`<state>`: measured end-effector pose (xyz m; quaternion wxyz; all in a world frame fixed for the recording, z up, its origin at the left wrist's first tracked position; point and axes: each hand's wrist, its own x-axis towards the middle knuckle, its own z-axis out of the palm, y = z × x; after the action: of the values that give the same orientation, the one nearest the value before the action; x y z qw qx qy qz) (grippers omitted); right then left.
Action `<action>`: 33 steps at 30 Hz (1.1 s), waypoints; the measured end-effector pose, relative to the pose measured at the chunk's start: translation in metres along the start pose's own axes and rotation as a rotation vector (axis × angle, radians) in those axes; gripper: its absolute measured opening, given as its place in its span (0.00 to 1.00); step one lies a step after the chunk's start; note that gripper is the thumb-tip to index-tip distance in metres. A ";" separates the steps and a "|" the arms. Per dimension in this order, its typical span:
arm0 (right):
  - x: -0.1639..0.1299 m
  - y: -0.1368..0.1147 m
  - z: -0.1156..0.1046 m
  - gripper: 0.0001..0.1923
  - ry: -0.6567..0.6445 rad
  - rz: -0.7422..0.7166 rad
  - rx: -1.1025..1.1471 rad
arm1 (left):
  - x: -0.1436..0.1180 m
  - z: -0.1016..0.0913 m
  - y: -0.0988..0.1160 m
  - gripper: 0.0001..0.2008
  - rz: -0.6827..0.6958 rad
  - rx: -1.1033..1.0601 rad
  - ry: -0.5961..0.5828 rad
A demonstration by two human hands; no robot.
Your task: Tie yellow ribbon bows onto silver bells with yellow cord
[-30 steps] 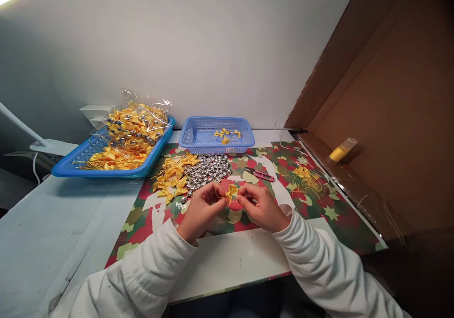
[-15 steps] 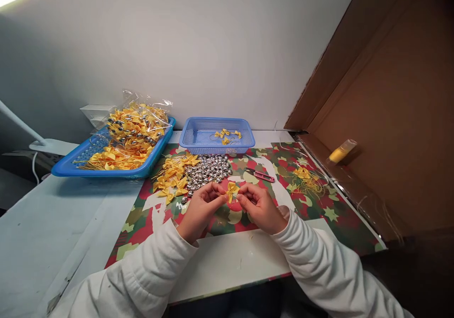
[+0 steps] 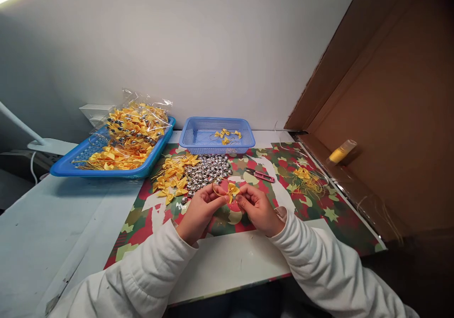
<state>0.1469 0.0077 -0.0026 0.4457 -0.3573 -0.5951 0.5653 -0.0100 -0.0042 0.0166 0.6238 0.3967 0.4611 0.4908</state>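
The head camera looks forward and down from the near side of the worktop [image 3: 46, 228], with both hands [image 3: 198, 209] near and the wall [image 3: 213, 48] beyond.

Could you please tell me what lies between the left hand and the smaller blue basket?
In the head view, a pile of small silver balls lies between the left hand and the smaller blue basket.
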 end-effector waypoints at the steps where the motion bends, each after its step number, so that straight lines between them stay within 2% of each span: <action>1: 0.000 0.002 0.001 0.15 0.000 0.002 0.010 | 0.000 0.000 0.000 0.12 0.005 0.000 0.007; 7: 0.003 0.015 0.005 0.18 -0.009 0.020 0.124 | 0.000 -0.001 -0.005 0.13 -0.034 -0.050 -0.031; 10: 0.004 0.017 0.007 0.19 -0.010 0.050 0.172 | -0.001 0.000 -0.004 0.13 -0.038 -0.020 -0.013; 18: 0.004 0.013 0.008 0.19 -0.002 0.067 0.160 | -0.003 -0.002 0.001 0.09 0.238 0.257 0.054; 21: 0.004 0.013 0.007 0.18 -0.017 0.051 0.164 | -0.002 -0.003 -0.001 0.07 0.301 0.350 0.064; 33: -0.006 0.014 0.006 0.11 0.076 -0.049 -0.018 | -0.001 -0.003 -0.005 0.10 0.280 0.319 0.044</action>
<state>0.1420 0.0011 -0.0166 0.4785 -0.3677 -0.5915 0.5347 -0.0123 -0.0062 0.0112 0.4686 0.5396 0.4868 0.5022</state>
